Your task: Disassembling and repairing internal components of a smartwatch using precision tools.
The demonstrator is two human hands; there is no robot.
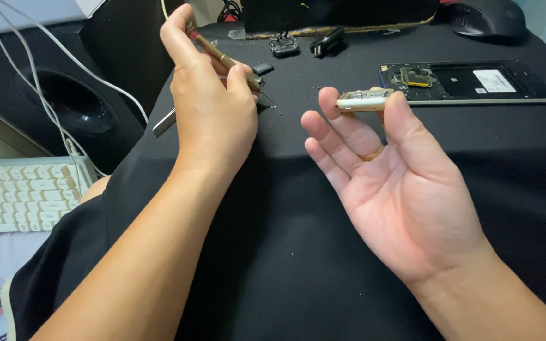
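Observation:
My left hand (210, 101) is closed around a thin brass-coloured screwdriver (225, 60), tip pointing down right just above the black cloth (285, 240). My right hand (380, 183) is palm up, with a small pale metal phone part (363, 101) pinched between thumb and forefinger. A ring sits on one finger. The opened phone body (469, 83), its inner board showing, lies flat just beyond my right hand.
Small black parts (284, 45) and a dark clip (327, 40) lie at the far edge of the cloth. Tiny screws dot the cloth near the screwdriver tip. A white keyboard (23, 192), white cables and a black speaker (71, 104) are at left. A black mouse (488, 17) sits top right.

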